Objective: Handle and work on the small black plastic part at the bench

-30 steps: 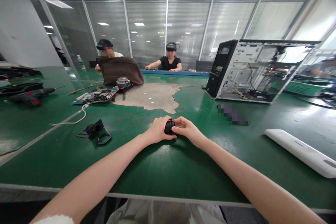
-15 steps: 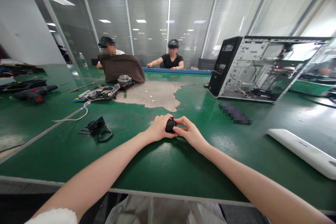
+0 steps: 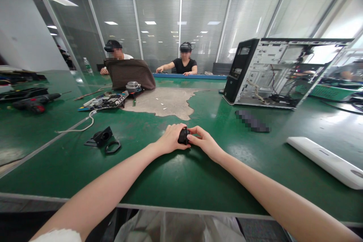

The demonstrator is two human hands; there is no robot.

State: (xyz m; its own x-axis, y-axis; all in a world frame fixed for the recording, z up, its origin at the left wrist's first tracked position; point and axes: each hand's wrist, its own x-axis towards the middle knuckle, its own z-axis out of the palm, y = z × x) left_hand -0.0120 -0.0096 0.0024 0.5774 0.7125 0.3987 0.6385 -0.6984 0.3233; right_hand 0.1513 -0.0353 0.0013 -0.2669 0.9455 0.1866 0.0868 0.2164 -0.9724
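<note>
1. The green table (image 3: 181,181) fills the view from the near edge to the far glass wall, with a worn brown patch (image 3: 164,104) at its far middle.
2. An open computer case (image 3: 272,72) stands on the far right, in the same spot as half a second ago.
3. A long white panel (image 3: 323,160) lies flat at the right, well apart from the hands.
4. A brown cloth (image 3: 130,73) is draped far left of centre. Two people sit behind the table's far edge.
5. A circuit board (image 3: 106,101) lies just in front of the cloth, unmoved.
6. A black bracket (image 3: 102,138) and a black ring (image 3: 112,146) lie to the left of the hands, near each other, as before.
7. The left hand (image 3: 170,140) and the right hand (image 3: 205,141) meet at the table's middle. Both have barely shifted since the earlier frames.
8. The small black part (image 3: 183,136) sits between them just above the table top. The left hand's fingers are curled around its left side and the right hand's fingertips pinch its right side, the same two-handed hold as before.
</note>
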